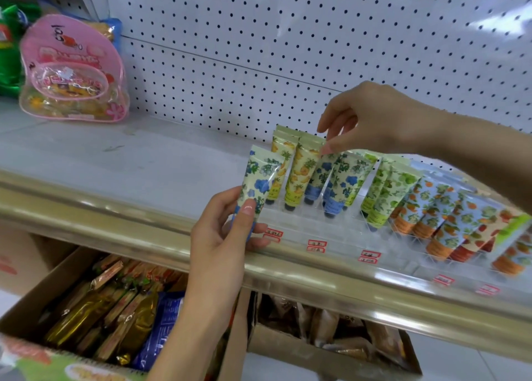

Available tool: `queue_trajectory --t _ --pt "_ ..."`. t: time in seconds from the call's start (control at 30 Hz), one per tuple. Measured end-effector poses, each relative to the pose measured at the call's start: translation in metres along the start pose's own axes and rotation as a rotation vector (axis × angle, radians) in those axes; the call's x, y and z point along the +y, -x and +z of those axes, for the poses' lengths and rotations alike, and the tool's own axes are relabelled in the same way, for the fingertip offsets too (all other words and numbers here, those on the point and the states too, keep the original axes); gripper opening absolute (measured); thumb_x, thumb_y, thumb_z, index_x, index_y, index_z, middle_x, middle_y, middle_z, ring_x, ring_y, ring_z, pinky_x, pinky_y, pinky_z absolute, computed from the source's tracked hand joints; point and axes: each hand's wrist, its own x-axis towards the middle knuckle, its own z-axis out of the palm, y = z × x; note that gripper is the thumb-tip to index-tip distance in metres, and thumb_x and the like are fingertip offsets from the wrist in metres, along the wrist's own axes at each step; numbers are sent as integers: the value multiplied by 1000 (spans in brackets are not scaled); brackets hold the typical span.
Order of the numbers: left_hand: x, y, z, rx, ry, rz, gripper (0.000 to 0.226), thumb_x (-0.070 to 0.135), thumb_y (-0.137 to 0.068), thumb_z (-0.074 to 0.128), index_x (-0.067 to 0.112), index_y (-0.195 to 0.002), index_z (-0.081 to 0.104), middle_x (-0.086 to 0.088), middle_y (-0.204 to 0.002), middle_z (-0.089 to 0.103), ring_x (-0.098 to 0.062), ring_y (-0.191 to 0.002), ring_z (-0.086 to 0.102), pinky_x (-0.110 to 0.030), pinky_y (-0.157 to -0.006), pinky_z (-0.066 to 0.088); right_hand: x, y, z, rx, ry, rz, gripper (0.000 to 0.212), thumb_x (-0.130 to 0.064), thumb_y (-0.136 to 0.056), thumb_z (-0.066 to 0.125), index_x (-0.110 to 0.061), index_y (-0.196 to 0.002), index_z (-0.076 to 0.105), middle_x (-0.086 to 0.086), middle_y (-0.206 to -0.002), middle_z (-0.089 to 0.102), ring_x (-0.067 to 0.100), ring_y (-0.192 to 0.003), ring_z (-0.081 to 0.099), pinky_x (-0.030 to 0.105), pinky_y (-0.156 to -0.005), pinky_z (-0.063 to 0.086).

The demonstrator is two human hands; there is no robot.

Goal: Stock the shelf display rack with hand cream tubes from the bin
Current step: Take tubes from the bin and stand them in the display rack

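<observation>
**A:** Left hand (227,228) first: fingers curled round the lower half of a blue-flower tube (260,179), thumb pressed flat on its front.

**B:** A firm wrap, that. And the right hand (374,118)?

**A:** It's up over the display rack (302,222), thumb and forefinger nipped together, the other fingers loosely bent behind. The thumb tip sits on the top edge of a racked tube (318,176), another blue-flower one.

**B:** Is it touching the pineapple tube (299,173) next door as well?

**A:** Can't tell, since the fingertips cover that seam.

**B:** Which way does the held tube point?

**A:** Cap end is down in the palm, flat crimped end up. The long axis is near upright, with the top leaning a little right and the printed face towards the camera.

**B:** Where is it against the rack?

**A:** Just left of the rack's left end and in front of it, over the front rail of the shelf (115,156). It's below and left of the right hand, and the two hands are apart.

**B:** And the racked ones?

**A:** They stand cap down and leaning back: pineapple tubes at the left, then blue, then green tubes (385,190), and orange tubes (437,219) at the right.

**B:** There are red price labels (316,245) along the rack's front.

**A:** And a pink pouch (72,70) sits far left on the shelf.
</observation>
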Motion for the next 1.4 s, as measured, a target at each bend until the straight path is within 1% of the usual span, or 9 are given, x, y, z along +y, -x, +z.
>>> queue_trajectory --t 0.1,0.2,0.47,0.7,0.87,1.03,1.17,1.3,1.4 --pt "-2 2 4 -32 -12 6 17 15 -90 54 17 -104 64 -6 -88 65 -11 -64 65 -19 -57 54 -6 17 -12 -9 -123 -50 22 -41 -74 72 -26 -90 70 -14 -80 68 -6 -73 60 4 -62 44" --pt "-4 6 9 -61 -26 15 17 15 -89 55 16 -104 64 -7 -92 68 -17 -70 67 -22 -61 56 -13 29 -11 -70 -203 -82 26 -47 -72 68 -26 -87 72 -12 -80 70 -3 -74 62 16 -72 49" --pt "-13 18 26 -134 -86 101 30 31 -73 60 23 -101 64 7 -93 72 -9 -84 68 -15 -69 53 -17 39 1 -210 -252 -131 22 -30 -77 74 -9 -81 71 12 -76 70 10 -62 58 28 -62 48" --pt "-21 19 37 -147 -163 175 19 35 -79 65 33 -98 66 13 -95 71 -4 -88 66 -17 -71 51 -9 45 1 -200 -179 -90 29 -33 -77 74 -5 -81 67 -3 -62 54 2 -52 42 16 -50 34" --pt "-26 19 30 -44 -369 266 26 56 -79 55 43 -99 65 16 -106 66 -4 -103 59 -32 -83 51 1 46 -13 -134 -95 -33 18 -37 -78 72 -23 -72 64 -16 -66 54 -6 -60 50 7 -53 36" --pt "-26 17 24 -15 -762 467 36 60 -84 40 42 -108 60 29 -113 55 14 -111 38 -15 -92 29 15 38 -20 -19 40 9 19 -35 -80 71 -17 -80 65 -2 -77 58 2 -59 46 7 -47 34" --pt "-33 16 20 -88 -1049 449 56 63 -88 29 32 -130 50 12 -138 48 -3 -133 26 -26 -110 11 23 30 -10 36 88 49 20 -36 -82 69 -17 -86 63 -4 -81 51 1 -63 42 4 -50 33" --pt "-34 16 16 -103 -1111 372 79 73 -81 13 30 -144 33 10 -153 28 -5 -142 11 -22 -111 -3 24 20 -4 43 80 76 27 -35 -83 69 -10 -93 68 7 -96 62 8 -66 46 12 -52 31" --pt "-34 14 15 -112 -1150 374 85 75 -79 9 28 -147 28 9 -155 25 -5 -143 10 -21 -111 -6 22 13 -1 33 73 84 30 -33 -84 69 -5 -95 69 14 -102 66 20 -81 53 20 -57 35"
